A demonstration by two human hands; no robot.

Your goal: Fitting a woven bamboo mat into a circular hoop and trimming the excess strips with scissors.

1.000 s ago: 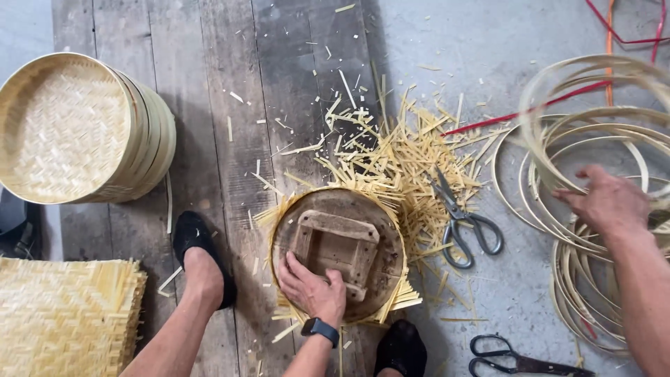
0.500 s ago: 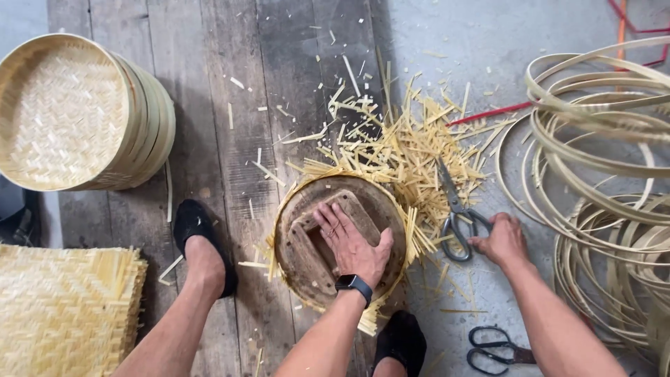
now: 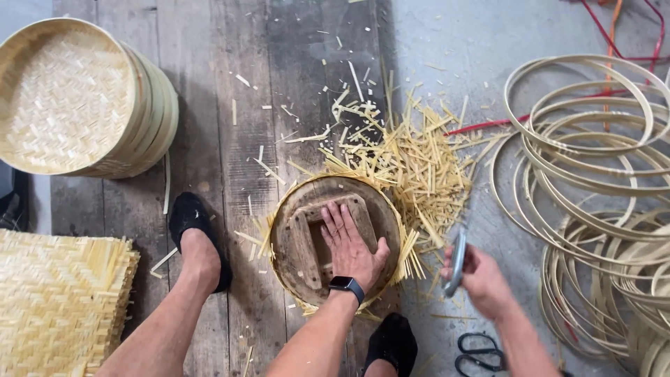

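The left hand (image 3: 351, 244) lies flat and open on the round wooden mould (image 3: 335, 237), pressing it down on the woven bamboo mat whose strip ends (image 3: 408, 255) stick out around its rim. The right hand (image 3: 481, 279) is closed around the scissors (image 3: 457, 262), just beside the mould. To trim well, the person should probably keep the mould firmly pressed and cut the strips close along the rim.

Bamboo hoops (image 3: 593, 174) right of wooden mould (image 3: 307, 244), stacked baskets (image 3: 77, 98) far left
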